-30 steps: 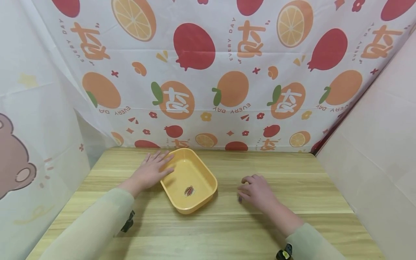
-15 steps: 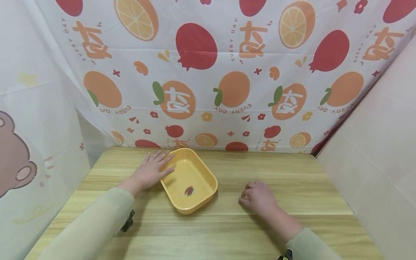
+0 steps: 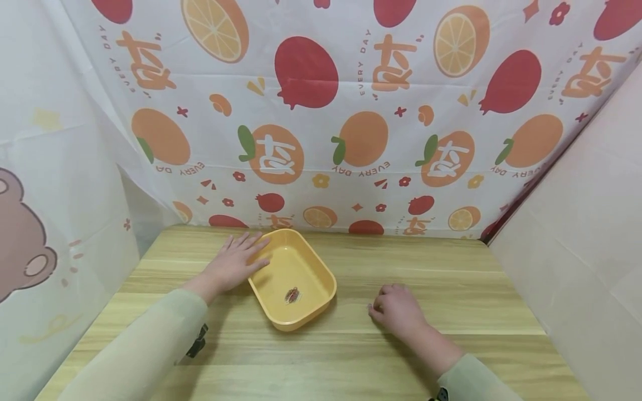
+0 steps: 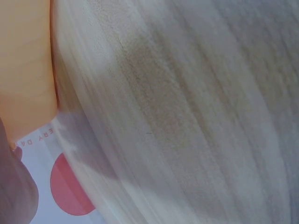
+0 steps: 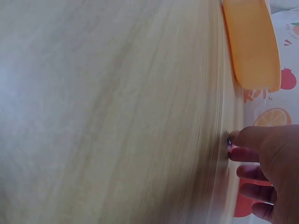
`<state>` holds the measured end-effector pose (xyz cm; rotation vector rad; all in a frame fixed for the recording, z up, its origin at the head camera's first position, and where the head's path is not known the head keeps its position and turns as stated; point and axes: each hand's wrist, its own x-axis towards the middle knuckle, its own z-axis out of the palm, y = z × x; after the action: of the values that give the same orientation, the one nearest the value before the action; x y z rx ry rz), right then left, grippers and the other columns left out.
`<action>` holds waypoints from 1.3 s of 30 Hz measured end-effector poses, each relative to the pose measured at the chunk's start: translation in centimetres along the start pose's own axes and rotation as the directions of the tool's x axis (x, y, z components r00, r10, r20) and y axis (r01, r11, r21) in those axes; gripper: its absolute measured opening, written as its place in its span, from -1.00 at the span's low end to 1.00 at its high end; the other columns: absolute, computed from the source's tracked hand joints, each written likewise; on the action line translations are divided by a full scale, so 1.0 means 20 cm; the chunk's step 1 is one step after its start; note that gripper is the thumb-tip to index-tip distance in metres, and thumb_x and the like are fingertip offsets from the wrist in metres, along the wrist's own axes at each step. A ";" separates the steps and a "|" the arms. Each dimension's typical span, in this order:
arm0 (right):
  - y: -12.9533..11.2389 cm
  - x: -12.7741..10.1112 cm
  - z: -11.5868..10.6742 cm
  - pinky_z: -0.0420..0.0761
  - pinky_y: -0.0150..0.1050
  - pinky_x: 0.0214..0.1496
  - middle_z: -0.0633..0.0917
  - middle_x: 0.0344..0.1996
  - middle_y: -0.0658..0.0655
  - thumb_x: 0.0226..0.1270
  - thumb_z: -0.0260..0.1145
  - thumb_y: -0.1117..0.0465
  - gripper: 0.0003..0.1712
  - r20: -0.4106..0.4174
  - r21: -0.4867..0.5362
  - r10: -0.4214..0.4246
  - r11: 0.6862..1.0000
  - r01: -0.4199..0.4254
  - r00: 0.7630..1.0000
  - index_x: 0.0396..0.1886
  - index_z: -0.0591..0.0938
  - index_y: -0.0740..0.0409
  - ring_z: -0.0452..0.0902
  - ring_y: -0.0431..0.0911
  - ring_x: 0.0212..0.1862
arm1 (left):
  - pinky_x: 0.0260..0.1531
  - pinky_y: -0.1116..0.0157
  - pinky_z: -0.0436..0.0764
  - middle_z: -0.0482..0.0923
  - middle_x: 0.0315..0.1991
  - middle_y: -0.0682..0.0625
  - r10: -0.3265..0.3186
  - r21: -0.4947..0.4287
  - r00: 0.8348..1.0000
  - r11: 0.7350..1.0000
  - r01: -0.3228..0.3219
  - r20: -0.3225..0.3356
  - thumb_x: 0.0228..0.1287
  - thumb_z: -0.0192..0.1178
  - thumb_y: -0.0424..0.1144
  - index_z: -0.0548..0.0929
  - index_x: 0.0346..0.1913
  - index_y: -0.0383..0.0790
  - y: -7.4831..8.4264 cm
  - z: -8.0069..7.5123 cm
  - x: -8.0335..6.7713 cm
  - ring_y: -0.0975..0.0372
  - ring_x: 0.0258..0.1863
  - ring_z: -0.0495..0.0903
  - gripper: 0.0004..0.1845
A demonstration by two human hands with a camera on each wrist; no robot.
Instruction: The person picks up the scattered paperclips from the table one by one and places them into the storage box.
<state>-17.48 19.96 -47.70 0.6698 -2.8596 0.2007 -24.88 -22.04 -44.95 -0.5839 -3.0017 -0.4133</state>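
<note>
Head view: the left hand (image 3: 232, 266) lies flat, fingers straight, against the 9 o'clock rim of the yellow tray (image 3: 292, 277), unchanged, while the right hand (image 3: 397, 305) has drawn back toward 5 o'clock on the wooden table (image 3: 451, 289), fingers curled; a small brown item (image 3: 292, 294) sits in the tray. Left wrist view: only blurred table and tray edge. Right wrist view: fingertips (image 5: 243, 137) pinch a tiny bluish piece (image 5: 230, 145) on the table, so a pickup seems under way.

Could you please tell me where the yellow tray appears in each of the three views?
Head: yellow tray left of centre on the table, left hand against its left rim.
Left wrist: blurred orange wall, upper left.
Right wrist: top right.
Shared landmark: the wooden table.
</note>
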 end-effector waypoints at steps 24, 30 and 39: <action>0.05 0.01 -0.01 0.55 -0.07 -0.04 0.56 -0.47 -0.19 0.16 0.52 0.04 -0.80 0.038 0.151 0.032 0.988 -0.037 0.999 -0.60 0.72 -0.12 0.52 -0.13 -0.29 | 0.45 -0.21 -0.34 -0.03 0.58 -0.09 0.005 0.017 1.000 1.000 -0.005 0.011 0.45 -0.21 0.37 0.17 0.56 0.03 0.01 -0.01 0.01 -0.17 0.54 -0.14 -0.23; 0.05 0.01 0.00 0.55 -0.12 -0.09 0.57 -0.45 -0.21 0.16 0.52 0.03 -0.83 0.035 0.147 0.031 0.989 -0.036 0.999 -0.58 0.74 -0.15 0.51 -0.17 -0.29 | 0.45 -0.21 -0.35 -0.03 0.58 -0.09 0.004 0.019 1.000 1.000 -0.004 0.012 0.44 -0.23 0.39 0.17 0.56 0.03 0.00 0.00 0.01 -0.17 0.54 -0.14 -0.21; 0.06 0.02 -0.04 0.58 -0.19 -0.18 0.60 -0.42 -0.22 0.15 0.53 0.03 -0.87 0.054 0.165 0.050 0.985 -0.058 0.997 -0.55 0.78 -0.15 0.50 -0.22 -0.29 | 0.45 -0.21 -0.33 -0.01 0.58 -0.10 0.001 0.015 1.000 1.000 -0.001 0.006 0.48 -0.08 0.25 0.17 0.56 0.03 -0.01 0.01 0.01 -0.17 0.54 -0.14 -0.29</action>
<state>-18.26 20.95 -46.86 0.6355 -2.9339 0.4410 -25.15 -22.02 -45.17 -0.5861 -3.0073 -0.3893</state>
